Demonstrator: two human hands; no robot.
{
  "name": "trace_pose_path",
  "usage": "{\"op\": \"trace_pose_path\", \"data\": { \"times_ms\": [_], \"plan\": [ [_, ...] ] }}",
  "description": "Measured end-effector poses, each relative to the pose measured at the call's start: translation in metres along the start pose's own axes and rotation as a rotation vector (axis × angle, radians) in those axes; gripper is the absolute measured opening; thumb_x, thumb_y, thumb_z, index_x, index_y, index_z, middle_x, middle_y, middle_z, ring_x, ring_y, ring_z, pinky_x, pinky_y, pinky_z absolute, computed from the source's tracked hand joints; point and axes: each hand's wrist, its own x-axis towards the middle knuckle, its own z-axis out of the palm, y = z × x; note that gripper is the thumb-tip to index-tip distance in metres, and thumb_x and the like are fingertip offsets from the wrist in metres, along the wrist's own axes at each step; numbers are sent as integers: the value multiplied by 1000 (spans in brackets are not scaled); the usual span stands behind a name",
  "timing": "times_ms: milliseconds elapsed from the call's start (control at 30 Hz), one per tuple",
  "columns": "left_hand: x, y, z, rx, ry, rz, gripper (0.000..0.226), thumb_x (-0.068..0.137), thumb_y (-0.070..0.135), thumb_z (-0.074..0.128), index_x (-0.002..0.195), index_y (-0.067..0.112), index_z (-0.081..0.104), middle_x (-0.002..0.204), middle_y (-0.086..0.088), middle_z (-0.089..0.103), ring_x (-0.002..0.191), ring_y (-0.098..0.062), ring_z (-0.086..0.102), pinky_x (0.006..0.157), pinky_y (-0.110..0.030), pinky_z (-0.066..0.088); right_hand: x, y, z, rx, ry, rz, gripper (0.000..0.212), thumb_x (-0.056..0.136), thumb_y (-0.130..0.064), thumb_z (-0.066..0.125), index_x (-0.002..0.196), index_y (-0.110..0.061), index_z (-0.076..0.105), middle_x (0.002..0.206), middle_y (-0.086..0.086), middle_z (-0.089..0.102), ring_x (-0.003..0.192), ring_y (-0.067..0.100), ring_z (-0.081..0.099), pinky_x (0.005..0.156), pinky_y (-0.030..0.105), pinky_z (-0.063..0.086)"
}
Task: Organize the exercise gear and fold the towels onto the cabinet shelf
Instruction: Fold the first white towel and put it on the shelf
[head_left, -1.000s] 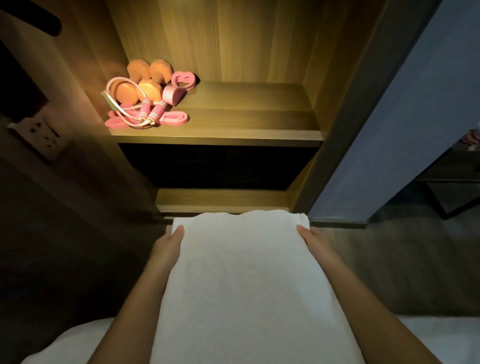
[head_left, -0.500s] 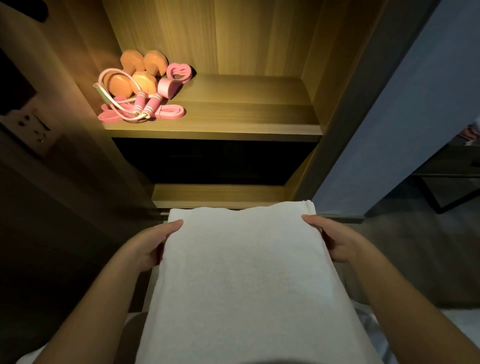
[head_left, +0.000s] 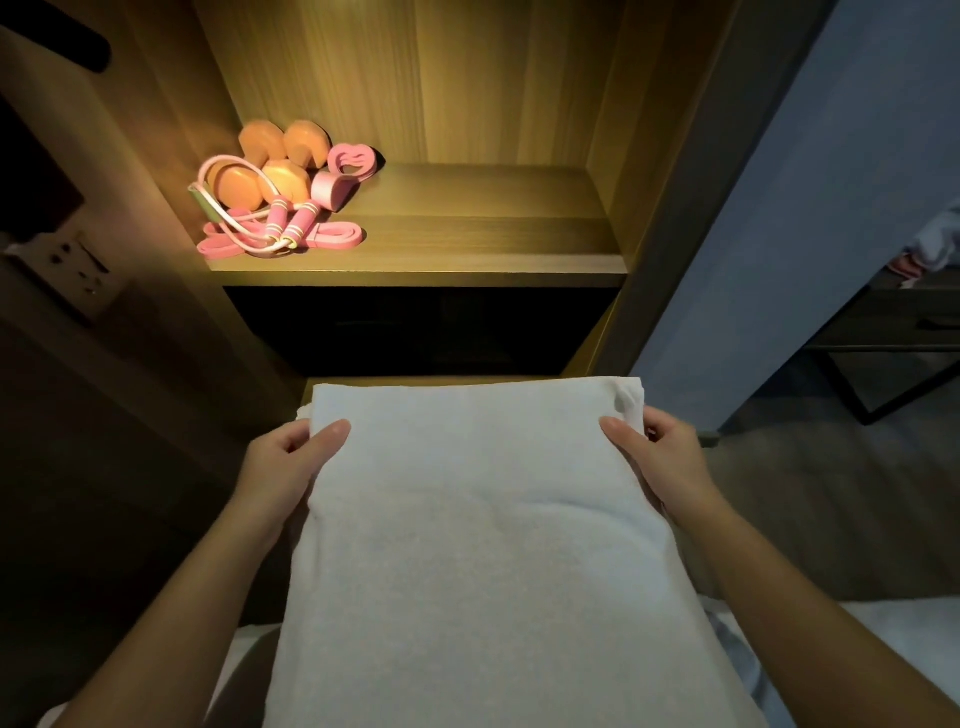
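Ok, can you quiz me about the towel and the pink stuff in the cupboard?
1. True or false: the white towel already lies on the lit shelf.
2. Where on that shelf is the exercise gear? A: on the left. B: in the middle. C: on the right.
3. How many hands grip the towel?

Key
1. False. It is held in front of the cabinet, lower than the lit shelf.
2. A.
3. Two. The left hand and the right hand each grip one side.
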Motion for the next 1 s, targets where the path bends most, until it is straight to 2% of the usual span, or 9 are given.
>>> {"op": "trace_pose_path", "data": {
  "times_ms": [167, 300, 400, 467, 533, 633, 733, 833, 1000],
  "plan": [
    [-8, -15, 3, 23, 38, 87, 19, 92, 34, 62, 102, 18, 64, 103, -3, 67, 94, -27, 66, 70, -38, 56, -21, 2, 2, -80, 78, -427, 17, 89, -24, 70, 95, -39, 67, 104, -17, 64, 96, 4, 61, 79, 20, 52],
    [-1, -28, 13, 120, 58, 36, 23, 95, 34, 60, 111, 19, 60, 126, -4, 59, 102, -21, 61, 71, -30, 52, -32, 8, 9, -259, 73, -658, 27, 87, -16, 71, 111, -28, 65, 125, -21, 53, 111, 5, 55, 89, 16, 50],
    [8, -29, 19, 239, 103, 61, 33, 95, 33, 59, 119, 10, 60, 143, -5, 47, 118, -25, 54, 89, -41, 51, -36, 8, 12, -422, 125, -764, 20, 84, -14, 75, 103, -21, 73, 142, -13, 46, 128, 13, 46, 100, 24, 45],
    [14, -24, 23, 309, 105, 11, 37, 95, 31, 59, 126, 11, 55, 143, -8, 45, 120, -28, 52, 93, -45, 50, -38, 12, 13, -445, 77, -840, 22, 83, -12, 73, 104, -17, 74, 131, -6, 56, 120, 14, 54, 96, 35, 51],
    [16, -18, 26, 375, 141, 50, 42, 94, 24, 61, 134, 16, 48, 144, -8, 42, 121, -28, 50, 91, -43, 47, -43, 17, 15, -372, -44, -797, 25, 84, -12, 69, 109, -17, 71, 116, -8, 66, 105, 8, 63, 85, 39, 57],
    [12, -3, 40, 429, 132, 352, 49, 92, 15, 57, 135, 35, 45, 151, 14, 30, 134, -18, 40, 100, -38, 43, -48, 20, 19, -315, -127, -727, 23, 88, -21, 66, 111, -18, 70, 109, -9, 69, 99, 7, 65, 82, 31, 58],
    [5, 21, 74, 350, -115, 461, 58, 93, 15, 55, 133, 54, 41, 147, 36, 21, 138, -10, 35, 103, -42, 46, -49, 14, 20, -247, -144, -646, 23, 89, -29, 62, 110, -38, 66, 106, -21, 67, 97, 6, 65, 80, 23, 56],
    [0, 38, 115, 532, -337, 568, 58, 87, 36, 52, 128, 70, 29, 146, 35, 22, 135, -2, 30, 105, -34, 37, -48, 10, 20, -193, -155, -469, 19, 89, -42, 59, 105, -50, 62, 101, -21, 67, 94, 6, 64, 76, 19, 55],
    [12, 38, 145, 595, -517, 597, 35, 85, 37, 49, 119, 45, 46, 118, 20, 54, 107, -4, 53, 88, -30, 48, -37, 11, 6, -64, -253, -210, 23, 92, -39, 65, 112, -49, 61, 107, -22, 67, 100, 2, 64, 78, 19, 56]
  ]
}}
